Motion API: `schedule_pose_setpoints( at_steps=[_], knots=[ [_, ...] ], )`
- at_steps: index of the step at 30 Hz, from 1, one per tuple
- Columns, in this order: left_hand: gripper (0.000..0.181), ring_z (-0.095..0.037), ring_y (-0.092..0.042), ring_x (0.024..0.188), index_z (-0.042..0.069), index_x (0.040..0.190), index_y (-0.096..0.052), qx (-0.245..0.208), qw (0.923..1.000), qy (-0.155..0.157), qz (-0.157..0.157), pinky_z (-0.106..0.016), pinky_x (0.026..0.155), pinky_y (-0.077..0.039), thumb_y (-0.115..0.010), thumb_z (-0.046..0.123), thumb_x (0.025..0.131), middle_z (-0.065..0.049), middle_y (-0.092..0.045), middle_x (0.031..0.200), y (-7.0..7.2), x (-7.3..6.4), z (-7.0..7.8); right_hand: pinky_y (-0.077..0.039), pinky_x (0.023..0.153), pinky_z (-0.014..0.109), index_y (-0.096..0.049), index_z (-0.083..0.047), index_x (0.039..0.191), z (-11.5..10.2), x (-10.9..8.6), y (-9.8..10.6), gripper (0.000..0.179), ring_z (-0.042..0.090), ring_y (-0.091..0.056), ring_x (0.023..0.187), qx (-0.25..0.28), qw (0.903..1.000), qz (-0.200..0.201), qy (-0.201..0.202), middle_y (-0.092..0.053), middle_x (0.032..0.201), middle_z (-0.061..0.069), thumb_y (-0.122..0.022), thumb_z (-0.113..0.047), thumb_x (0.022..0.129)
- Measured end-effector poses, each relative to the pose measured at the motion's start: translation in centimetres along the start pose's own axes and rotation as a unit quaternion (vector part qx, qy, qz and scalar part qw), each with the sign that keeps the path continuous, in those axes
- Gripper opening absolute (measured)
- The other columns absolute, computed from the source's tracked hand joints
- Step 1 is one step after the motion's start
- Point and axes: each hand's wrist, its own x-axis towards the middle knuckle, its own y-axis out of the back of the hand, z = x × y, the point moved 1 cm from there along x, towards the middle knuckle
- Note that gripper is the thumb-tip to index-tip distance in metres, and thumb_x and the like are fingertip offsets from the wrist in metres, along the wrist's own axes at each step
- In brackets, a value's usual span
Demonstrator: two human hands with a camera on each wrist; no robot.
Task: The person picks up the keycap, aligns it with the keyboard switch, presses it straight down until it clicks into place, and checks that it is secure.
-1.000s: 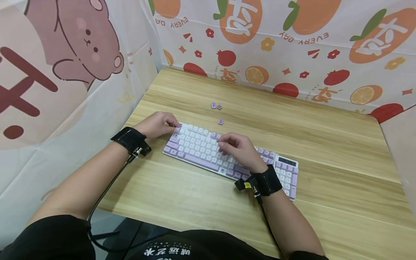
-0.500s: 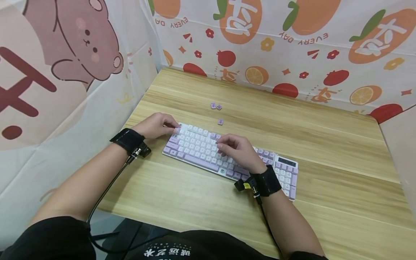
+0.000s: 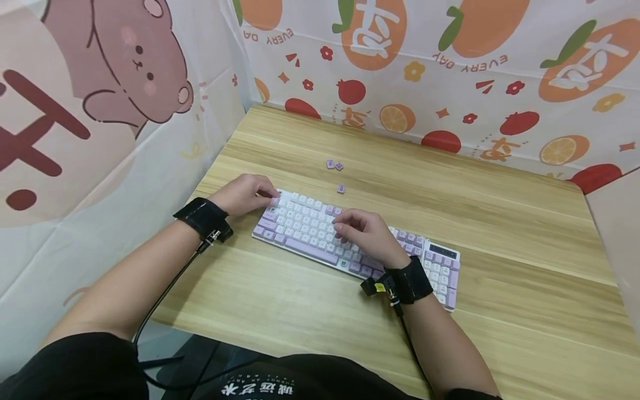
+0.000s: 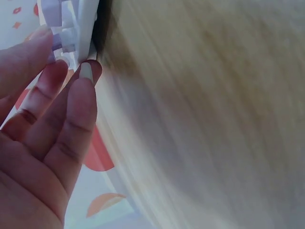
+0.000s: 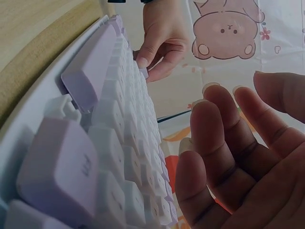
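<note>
A white and lavender keyboard [image 3: 310, 222] lies at a slant on the table. At its far left corner my left hand [image 3: 246, 194] pinches a lavender keycap [image 5: 144, 72] between thumb and finger. In the left wrist view, the left hand's other fingers reach down beside the keyboard's white edge [image 4: 88, 28]. My right hand [image 3: 367, 233] hovers over the middle of the keys, its fingers loosely bent with nothing between them. Beside the long lavender space bar [image 5: 90, 67], the right wrist view shows a bare white key switch [image 5: 64, 107].
Three loose purple keycaps lie behind the keyboard: a pair, one keycap [image 3: 330, 164] beside another [image 3: 339, 166], and a single keycap [image 3: 341, 189] nearer. The number pad with a dark panel [image 3: 443, 250] forms the keyboard's right end. Printed cloth [image 3: 400, 72] hangs behind the wooden table [image 3: 525, 233].
Both hands stay almost where they were, the left at the keyboard's corner and the right over the keys. The whole head view has shifted very slightly.
</note>
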Motion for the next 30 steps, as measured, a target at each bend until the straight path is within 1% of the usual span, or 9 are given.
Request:
schedule_pose_setpoints(
  at_steps=[7,11,13,16,20,23,25,28,30],
  knots=[
    [0.013,-0.019,-0.065,0.096,0.010,0.100,-0.077,0.005,0.9998,0.021,0.006,-0.040,0.086,-0.052,-0.074,0.010,0.087,-0.003,-0.071,0.101,0.0,0.1,0.1,-0.056,0.078,0.047,-0.066,0.002,0.113,-0.1,0.0,-0.1,0.027,0.034,-0.067,0.089,0.004,1.0000,-0.006,0.000,-0.069,0.099,0.017,-0.062,-0.020,0.098],
    [0.012,-0.020,-0.065,0.096,0.010,0.099,-0.078,0.026,0.9996,0.007,-0.006,-0.041,0.088,-0.052,-0.074,0.010,0.087,-0.003,-0.070,0.100,0.0,0.1,0.4,-0.055,0.079,0.052,-0.066,0.003,0.114,-0.1,0.0,-0.1,0.025,0.037,-0.066,0.090,0.009,0.9998,-0.009,-0.013,-0.069,0.098,0.018,-0.061,-0.016,0.098],
    [0.013,-0.019,-0.065,0.095,0.010,0.099,-0.078,0.022,0.9997,0.003,-0.007,-0.040,0.087,-0.052,-0.074,0.011,0.087,-0.002,-0.070,0.098,0.0,0.1,0.3,-0.054,0.080,0.054,-0.065,0.003,0.115,-0.1,0.0,-0.2,0.025,0.039,-0.065,0.091,0.012,0.9997,-0.012,-0.019,-0.069,0.099,0.020,-0.060,-0.015,0.098],
    [0.013,-0.017,-0.064,0.094,0.012,0.100,-0.078,-0.002,1.0000,0.004,-0.002,-0.037,0.086,-0.052,-0.074,0.012,0.088,0.000,-0.070,0.098,-0.2,0.0,-0.3,-0.053,0.081,0.056,-0.065,0.003,0.115,-0.2,-0.1,-0.3,0.025,0.040,-0.065,0.091,0.015,0.9996,-0.015,-0.020,-0.069,0.100,0.020,-0.060,-0.014,0.098],
    [0.011,-0.015,-0.061,0.091,0.014,0.098,-0.079,-0.074,0.9969,0.027,0.000,-0.029,0.076,-0.051,-0.071,0.016,0.091,-0.002,-0.070,0.099,-0.6,-0.2,-1.4,-0.054,0.078,0.051,-0.066,0.001,0.113,-0.1,-0.1,-0.4,0.024,0.036,-0.065,0.087,0.003,0.9997,-0.019,-0.015,-0.069,0.096,0.016,-0.061,-0.018,0.098],
    [0.013,-0.016,-0.060,0.081,0.010,0.096,-0.079,-0.140,0.9865,0.084,-0.004,-0.026,0.066,-0.050,-0.072,0.020,0.091,-0.005,-0.071,0.101,-0.7,-0.1,-1.8,-0.055,0.075,0.046,-0.067,-0.002,0.112,0.1,-0.1,-0.5,0.025,0.031,-0.064,0.084,-0.009,0.9997,-0.022,-0.010,-0.069,0.094,0.013,-0.061,-0.021,0.098],
    [0.018,-0.016,-0.058,0.077,0.006,0.100,-0.075,-0.177,0.9757,0.129,-0.012,-0.027,0.062,-0.050,-0.073,0.021,0.090,-0.006,-0.069,0.101,-0.6,0.1,-1.9,-0.055,0.074,0.044,-0.067,-0.002,0.112,0.2,-0.1,-0.5,0.026,0.028,-0.064,0.083,-0.012,0.9997,-0.022,-0.005,-0.069,0.093,0.010,-0.061,-0.024,0.098],
    [0.036,-0.017,-0.055,0.071,0.000,0.114,-0.061,-0.214,0.9583,0.187,-0.025,-0.029,0.060,-0.050,-0.076,0.020,0.087,-0.009,-0.061,0.101,-0.2,0.8,-1.6,-0.055,0.074,0.044,-0.067,-0.002,0.112,0.3,0.0,-0.4,0.028,0.027,-0.064,0.083,-0.012,0.9997,-0.022,0.005,-0.069,0.093,0.010,-0.061,-0.026,0.098],
    [0.046,-0.018,-0.054,0.072,0.000,0.120,-0.050,-0.222,0.9517,0.208,-0.041,-0.030,0.061,-0.051,-0.076,0.017,0.086,-0.009,-0.053,0.101,0.1,1.3,-1.3,-0.055,0.074,0.045,-0.067,-0.002,0.112,0.4,0.0,-0.4,0.028,0.027,-0.064,0.083,-0.010,0.9996,-0.024,0.009,-0.069,0.093,0.010,-0.061,-0.026,0.098]
  ],
)
